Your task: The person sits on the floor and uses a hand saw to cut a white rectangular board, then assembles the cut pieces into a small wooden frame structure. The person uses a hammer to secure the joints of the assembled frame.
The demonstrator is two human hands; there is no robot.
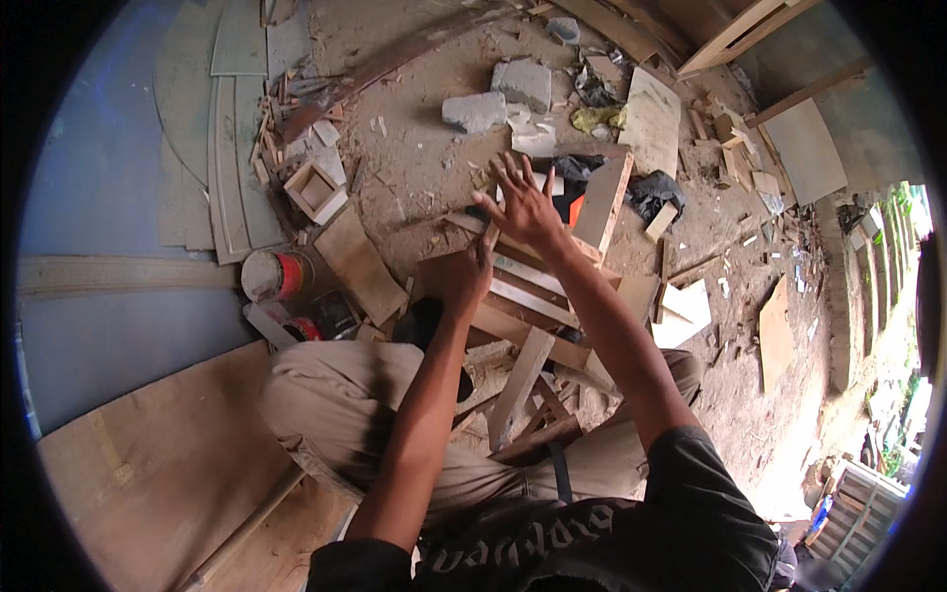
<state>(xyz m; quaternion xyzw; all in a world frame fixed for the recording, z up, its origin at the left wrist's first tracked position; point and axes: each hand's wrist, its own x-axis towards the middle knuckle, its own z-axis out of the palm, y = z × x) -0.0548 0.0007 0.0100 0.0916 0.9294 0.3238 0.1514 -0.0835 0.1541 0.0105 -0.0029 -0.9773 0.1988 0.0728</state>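
Note:
Between my knees is a work area of wooden slats (538,308) and boards, lying side by side. My left hand (477,264) is closed at the far left end of the slats. Its fingers are partly hidden, and what they hold I cannot make out. Just beyond it, my right hand (528,209) is raised over the far end of the slats, open with its fingers spread. An upright wooden board (604,205) stands to the right of my right hand. Closer to me, a short wooden plank (520,387) leans at a slant.
Paint-stained cans (264,276) and a small open wooden box (316,190) stand at the left. Concrete blocks (523,85) lie on the dirt floor ahead, with a black plastic bag (655,197) to the right. Wood scraps are scattered widely. Large sheets (99,326) line the left side.

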